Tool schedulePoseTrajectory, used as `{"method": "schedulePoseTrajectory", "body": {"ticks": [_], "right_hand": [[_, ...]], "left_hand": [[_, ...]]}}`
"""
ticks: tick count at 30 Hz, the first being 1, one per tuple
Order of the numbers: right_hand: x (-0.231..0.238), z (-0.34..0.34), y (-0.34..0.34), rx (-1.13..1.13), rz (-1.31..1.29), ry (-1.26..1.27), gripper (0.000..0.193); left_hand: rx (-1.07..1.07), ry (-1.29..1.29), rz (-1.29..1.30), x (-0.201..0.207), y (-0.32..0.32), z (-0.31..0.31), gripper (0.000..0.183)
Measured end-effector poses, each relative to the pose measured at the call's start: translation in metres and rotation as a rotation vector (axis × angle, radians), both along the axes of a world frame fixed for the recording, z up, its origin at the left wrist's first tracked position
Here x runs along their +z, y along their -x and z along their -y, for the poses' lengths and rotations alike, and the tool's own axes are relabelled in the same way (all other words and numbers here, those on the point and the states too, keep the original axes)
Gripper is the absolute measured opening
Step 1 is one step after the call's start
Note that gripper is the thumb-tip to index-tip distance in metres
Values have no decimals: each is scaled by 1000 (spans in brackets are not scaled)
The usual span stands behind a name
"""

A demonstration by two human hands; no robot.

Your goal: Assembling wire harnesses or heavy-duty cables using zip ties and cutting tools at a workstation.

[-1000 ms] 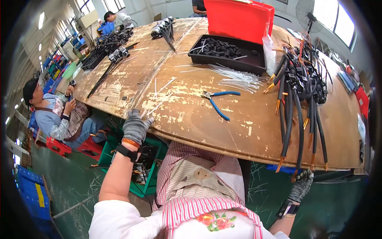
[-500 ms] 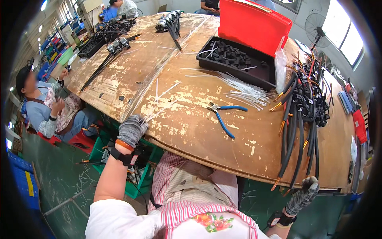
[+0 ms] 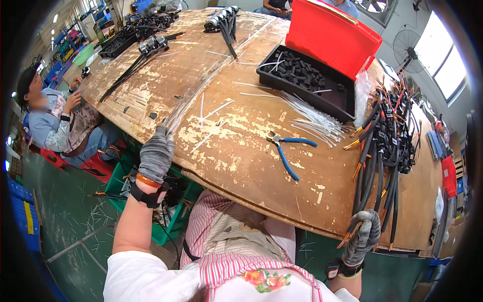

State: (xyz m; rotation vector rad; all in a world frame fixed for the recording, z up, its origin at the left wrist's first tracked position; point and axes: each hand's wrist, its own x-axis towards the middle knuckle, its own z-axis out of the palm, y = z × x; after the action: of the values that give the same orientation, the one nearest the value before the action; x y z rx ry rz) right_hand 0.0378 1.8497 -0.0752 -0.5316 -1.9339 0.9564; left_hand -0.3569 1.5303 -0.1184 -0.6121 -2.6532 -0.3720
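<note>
My left hand [image 3: 156, 155], in a grey striped knit glove, is at the table's front edge. Its fingers are pressed together and point away from me; whatever is between the tips is too small to make out. White cable ties [image 3: 211, 135] lie on the wood just right of it. At the front right, my gloved right hand [image 3: 364, 234] is curled around the near end of a black cable [image 3: 360, 189] from the bundle there. That bundle [image 3: 390, 136] has bare copper-coloured ends and black connectors. Blue-handled cutting pliers [image 3: 287, 153] lie spread on the table between my hands.
A black tray [image 3: 307, 90] of small black parts stands under a red lid [image 3: 332, 35], near a pile of white cable ties [image 3: 319, 121]. Further cable bundles [image 3: 151, 45] lie at the far left. A green crate [image 3: 168, 234] sits below the edge. A co-worker [image 3: 55, 113] sits left.
My left hand has moved left and slightly away, off the loose cable ties. My right hand has come left, from beside the cables onto their near ends. The view has shifted slightly.
</note>
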Motion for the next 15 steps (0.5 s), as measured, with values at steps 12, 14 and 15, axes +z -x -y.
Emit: {"method": "schedulePoseTrajectory", "body": {"ticks": [12,14,15], "right_hand": [[33,21,107,488,225,-69,8],[27,26,121,586,239,105,9],[28,29,127,615,283,215,10]], "left_hand": [[-287,208,342,-16,11,-64,36],[-297,240,300,-15,9,-65,34],[-350,225,266,-16,9,-62,30]]}}
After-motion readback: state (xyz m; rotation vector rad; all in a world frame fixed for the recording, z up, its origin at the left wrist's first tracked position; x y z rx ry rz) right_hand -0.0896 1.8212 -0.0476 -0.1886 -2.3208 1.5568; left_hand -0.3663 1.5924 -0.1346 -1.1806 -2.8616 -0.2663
